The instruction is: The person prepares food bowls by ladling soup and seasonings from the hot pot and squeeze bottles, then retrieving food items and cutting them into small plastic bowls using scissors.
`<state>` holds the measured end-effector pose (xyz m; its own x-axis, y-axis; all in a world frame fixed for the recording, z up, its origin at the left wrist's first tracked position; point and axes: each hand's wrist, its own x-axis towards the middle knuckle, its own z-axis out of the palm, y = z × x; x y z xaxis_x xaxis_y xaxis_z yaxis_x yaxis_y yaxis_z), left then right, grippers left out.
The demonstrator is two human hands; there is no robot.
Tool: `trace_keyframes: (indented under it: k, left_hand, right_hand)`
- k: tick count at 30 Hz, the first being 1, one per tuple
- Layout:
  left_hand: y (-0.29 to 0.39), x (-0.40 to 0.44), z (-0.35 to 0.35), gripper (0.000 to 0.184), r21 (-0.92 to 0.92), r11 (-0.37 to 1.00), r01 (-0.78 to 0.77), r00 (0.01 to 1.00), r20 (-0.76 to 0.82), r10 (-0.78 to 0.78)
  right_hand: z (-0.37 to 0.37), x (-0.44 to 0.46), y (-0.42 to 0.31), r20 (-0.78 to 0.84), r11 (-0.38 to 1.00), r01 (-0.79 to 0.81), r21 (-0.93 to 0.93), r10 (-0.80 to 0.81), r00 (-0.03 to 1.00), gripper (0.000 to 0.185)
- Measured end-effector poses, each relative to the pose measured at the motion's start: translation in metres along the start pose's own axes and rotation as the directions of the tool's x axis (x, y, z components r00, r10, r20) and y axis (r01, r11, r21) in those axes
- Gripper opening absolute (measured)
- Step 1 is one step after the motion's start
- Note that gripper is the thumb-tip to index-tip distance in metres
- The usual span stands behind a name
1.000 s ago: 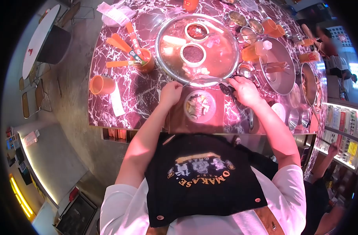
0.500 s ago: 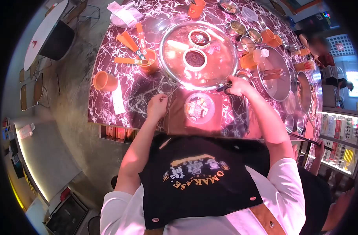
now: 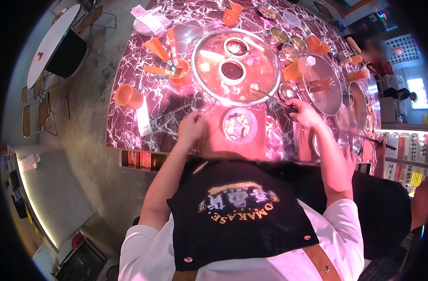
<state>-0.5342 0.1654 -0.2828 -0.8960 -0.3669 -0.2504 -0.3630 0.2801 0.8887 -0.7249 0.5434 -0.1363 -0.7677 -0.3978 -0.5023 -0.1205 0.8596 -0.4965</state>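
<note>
My right hand [image 3: 307, 114] is closed around the dark handle of a long, thin utensil [image 3: 277, 99]. Its far end reaches over the large round metal pan [image 3: 198, 86], where a pale piece [image 3: 254, 87] shows at the tip. The pan contains reddish liquid, pale food pieces and two round dark-filled containers [image 3: 232, 70]. My left hand [image 3: 190, 126] is closed near the pan's front left, its fingers pinched beside a thin line [image 3: 206, 114]; what they hold is not clear. Between my hands stands a round clear bowl [image 3: 240, 125] of pale chunks.
Orange cups [image 3: 128, 97] and an orange holder with numbered sticks [image 3: 179, 77] stand left. On the right are small metal bowls [image 3: 289, 90] and a large metal basin [image 3: 333, 105]. Another person's hand [image 3: 349, 159] is close to my right forearm.
My right hand has moved right and slightly down from the pan's rim, and the utensil now stretches visibly over the liquid. My left hand has barely moved.
</note>
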Motion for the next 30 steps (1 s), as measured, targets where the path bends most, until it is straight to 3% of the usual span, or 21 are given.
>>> trace_keyframes:
  k: [2, 4, 6, 9, 12, 14, 16, 20, 24, 28, 30]
  left_hand:
    - [-0.005, 0.002, -0.002, 0.020, 0.015, 1.000, -0.019, 1.000, 0.017, 0.019]
    - [-0.005, -0.004, -0.008, 0.024, -0.201, 0.973, 0.110, 0.994, 0.033, -0.105]
    - [-0.016, -0.014, -0.014, 0.023, -0.169, 0.978, 0.120, 0.992, 0.049, -0.113]
    - [-0.014, -0.028, -0.021, 0.020, -0.140, 0.979, 0.147, 0.988, 0.056, -0.141]
    - [-0.024, -0.041, -0.020, 0.021, -0.117, 0.984, 0.136, 0.990, 0.054, -0.130]
    - [-0.028, -0.048, -0.019, 0.021, -0.139, 0.984, 0.110, 0.994, 0.040, -0.105]
    - [-0.030, -0.054, -0.017, 0.021, -0.181, 0.982, 0.057, 0.998, 0.011, -0.056]
    - [-0.023, -0.062, -0.024, 0.023, -0.181, 0.972, 0.151, 0.988, 0.027, -0.149]
    - [-0.031, -0.060, -0.022, 0.023, -0.172, 0.980, 0.104, 0.993, -0.036, -0.111]
    - [-0.031, -0.059, -0.015, 0.022, -0.204, 0.969, 0.138, 0.988, -0.042, -0.150]
    - [-0.023, -0.057, -0.013, 0.022, -0.191, 0.968, 0.165, 0.985, -0.021, -0.172]
  right_hand:
    - [-0.001, -0.023, -0.001, 0.032, 0.987, 0.038, 0.154, -0.044, 0.999, 0.045]
    - [-0.007, -0.058, -0.029, 0.077, 0.997, 0.047, 0.066, -0.052, 0.996, 0.044]
    - [-0.002, -0.082, -0.067, 0.145, 1.000, -0.022, -0.008, 0.023, 0.989, 0.048]
    - [0.025, -0.083, -0.085, 0.135, 0.931, 0.083, -0.355, -0.037, 0.990, 0.051]
    - [0.052, -0.074, -0.111, 0.139, 0.906, -0.037, -0.421, 0.105, 0.985, 0.047]
    - [0.060, -0.073, -0.100, 0.121, 0.917, -0.017, -0.398, 0.071, 0.990, 0.046]
    - [0.054, -0.075, -0.079, 0.136, 0.942, 0.101, -0.321, -0.059, 0.989, 0.045]
    - [0.013, -0.100, -0.072, 0.182, 0.965, 0.060, -0.257, -0.012, 0.983, 0.045]
    - [-0.016, -0.087, -0.062, 0.101, 0.995, -0.089, -0.054, 0.094, 0.990, 0.049]
    - [-0.006, 0.001, -0.012, -0.242, 0.983, -0.115, -0.145, 0.078, 0.967, 0.050]
    - [-0.003, 0.052, 0.005, -0.261, 0.989, -0.136, -0.054, 0.118, 0.958, 0.050]
